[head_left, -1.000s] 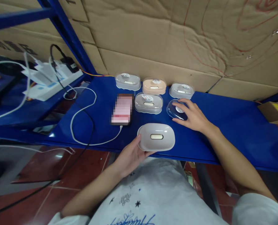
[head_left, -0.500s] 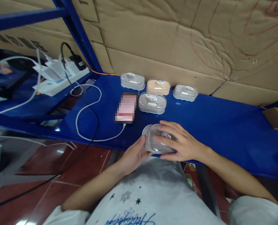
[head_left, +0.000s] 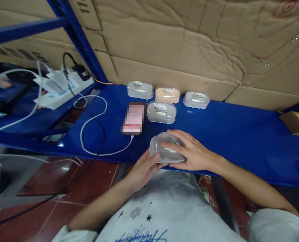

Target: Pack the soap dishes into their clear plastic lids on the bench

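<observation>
Just above the front edge of the blue tabletop [head_left: 230, 141], a grey oval plastic box with a clear lid [head_left: 168, 156] is held between both hands. My left hand [head_left: 141, 173] grips its left end, the thumb on the near rim and the fingers partly hidden underneath. From the right, my right hand [head_left: 197, 153] wraps over the box, one finger lying across the lid near a round sticker and others along the far and near sides. A similar grey box [head_left: 161, 118] stands just beyond, beside a phone [head_left: 133, 119] with a blurred screen.
Along the back stand a peach box [head_left: 167, 98] and two more grey boxes [head_left: 140, 94] [head_left: 196, 103]. A white cable [head_left: 106, 154] loops from the phone across the left side. Further left are a loaded power strip [head_left: 56, 99] and blue frame bars. An open carton [head_left: 294, 125] sits at right.
My left thumb has moved onto the box's near rim. My right fingers have shifted and drawn closer together over the lid. The camera view has moved slightly.
</observation>
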Motion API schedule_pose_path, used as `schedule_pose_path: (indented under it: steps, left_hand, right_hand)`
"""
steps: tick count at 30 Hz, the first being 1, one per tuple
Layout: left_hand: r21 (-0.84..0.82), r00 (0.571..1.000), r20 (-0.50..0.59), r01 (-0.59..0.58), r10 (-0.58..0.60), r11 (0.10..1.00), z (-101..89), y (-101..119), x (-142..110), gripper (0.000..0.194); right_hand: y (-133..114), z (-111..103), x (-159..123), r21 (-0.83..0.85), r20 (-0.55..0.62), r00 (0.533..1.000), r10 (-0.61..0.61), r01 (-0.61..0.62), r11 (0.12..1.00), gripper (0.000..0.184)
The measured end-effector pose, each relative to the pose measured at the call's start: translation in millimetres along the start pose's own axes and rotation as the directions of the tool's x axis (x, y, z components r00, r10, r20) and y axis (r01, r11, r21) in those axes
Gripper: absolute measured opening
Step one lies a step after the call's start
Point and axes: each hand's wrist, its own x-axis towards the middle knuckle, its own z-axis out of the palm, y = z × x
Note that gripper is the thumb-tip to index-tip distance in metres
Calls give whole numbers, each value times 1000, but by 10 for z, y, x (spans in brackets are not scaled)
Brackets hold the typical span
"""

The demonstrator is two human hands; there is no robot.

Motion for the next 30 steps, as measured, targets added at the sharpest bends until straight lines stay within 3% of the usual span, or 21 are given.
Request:
schedule_pose_path:
  steps: [4, 9, 13, 17, 20, 23, 27, 30]
  left_hand:
    - [-29, 999, 32, 16, -16, 999, -7, 31, 13, 59]
    - [-51, 996, 74, 50, -46, 997, -42, 54, 5, 60]
    - [4, 994, 103, 41, -41, 999, -44, 58, 1, 51]
    - [44, 991, 125, 32, -38, 998, -49, 63, 11, 45]
    - [65, 989, 147, 27, -37, 997, -59, 58, 15, 42]
    - [96, 988, 151, 10, -25, 995, -61, 43, 3, 36]
    - [181, 988, 151, -45, 17, 982, -51, 19, -23, 30]
    - [238, 987, 153, -81, 44, 968, -49, 7, -36, 29]
  right_hand:
    - [166, -137, -77, 32, 17, 994, 104, -105, 994, 77]
    - [676, -362, -252, -76, 61, 936, 347, -342, 937, 78]
    - [1016, -392, -285, -143, 54, 943, 329, -319, 937, 79]
    - [1201, -373, -284, -100, -52, 944, 326, -330, 939, 81]
    - [1412, -410, -287, 25, -216, 881, 421, -426, 904, 71]
    - [1751, -464, -276, 22, -335, 791, 512, -537, 843, 70]
    - [2160, -490, -260, -137, -242, 775, 584, -623, 770, 79]
    - [2240, -483, -317, -208, -168, 780, 602, -625, 752, 84]
